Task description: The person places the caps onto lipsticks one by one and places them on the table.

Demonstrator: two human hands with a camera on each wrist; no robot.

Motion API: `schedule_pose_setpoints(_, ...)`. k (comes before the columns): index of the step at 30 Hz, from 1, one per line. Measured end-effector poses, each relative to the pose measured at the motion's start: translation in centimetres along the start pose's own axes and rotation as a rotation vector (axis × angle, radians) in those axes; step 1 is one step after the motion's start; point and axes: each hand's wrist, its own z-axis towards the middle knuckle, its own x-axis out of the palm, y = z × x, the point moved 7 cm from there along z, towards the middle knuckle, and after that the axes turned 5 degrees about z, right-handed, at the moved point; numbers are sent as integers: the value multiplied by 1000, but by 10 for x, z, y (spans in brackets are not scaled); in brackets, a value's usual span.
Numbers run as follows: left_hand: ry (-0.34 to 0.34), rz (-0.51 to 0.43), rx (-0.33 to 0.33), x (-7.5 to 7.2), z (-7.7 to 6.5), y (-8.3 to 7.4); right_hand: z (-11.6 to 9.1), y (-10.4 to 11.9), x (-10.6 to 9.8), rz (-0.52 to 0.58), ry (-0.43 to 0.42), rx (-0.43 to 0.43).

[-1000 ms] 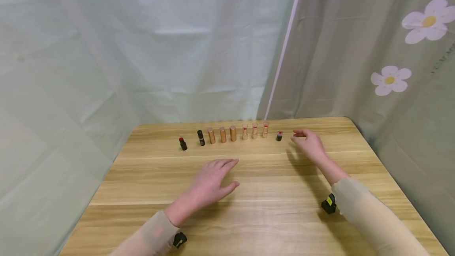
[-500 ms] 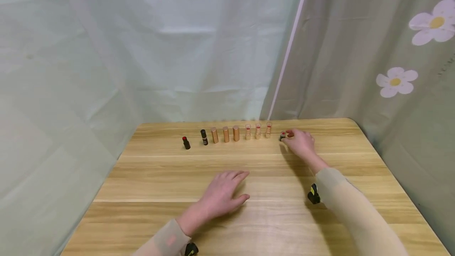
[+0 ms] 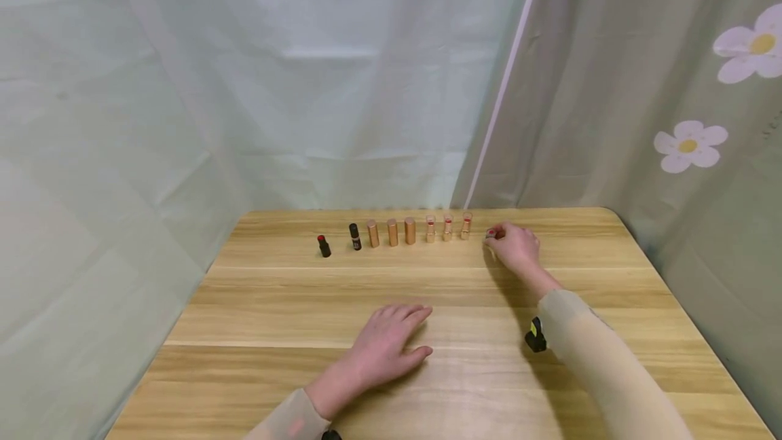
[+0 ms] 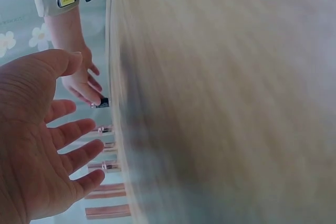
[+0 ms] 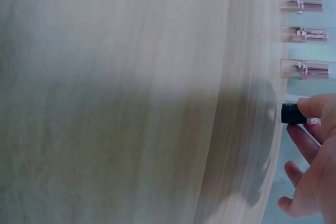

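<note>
At the right end of a row of lipsticks, my right hand (image 3: 516,248) pinches a short lipstick (image 5: 292,114) between thumb and finger. It has a black base and a clear upper part, and a red top shows from the head view. The lipstick stands upright on the table, and the fingers partly cover it. My left hand (image 3: 387,345) hovers low over the middle of the table, fingers spread and relaxed, holding nothing. Nearest the right hand are three gold lipsticks with clear caps, the closest being this clear-capped lipstick (image 3: 467,228).
Further left along the row stand three copper tubes (image 3: 392,232), a black tube (image 3: 355,237) and a black lipstick with a red tip (image 3: 324,246). The wooden table (image 3: 275,318) meets a hanging curtain (image 3: 342,121) at its back edge.
My right hand has moved left to the short lipstick and now pinches it. The left hand has come slightly nearer and to the right. The head view has shifted a little.
</note>
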Motion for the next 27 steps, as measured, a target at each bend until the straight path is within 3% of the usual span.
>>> schedule_pose_setpoints(9, -18, -35, -10, -7, 0, 3, -14, 8, -15, 128, -28, -53)
schedule_pose_setpoints(21, -36, -35, -31, -16, 4, 19, -58, 3, -26, 636, 62, 69)
schedule_pose_setpoints(27, -70, -50, -55, -26, 4, 33, -85, 3, -34, 791, 76, 133)
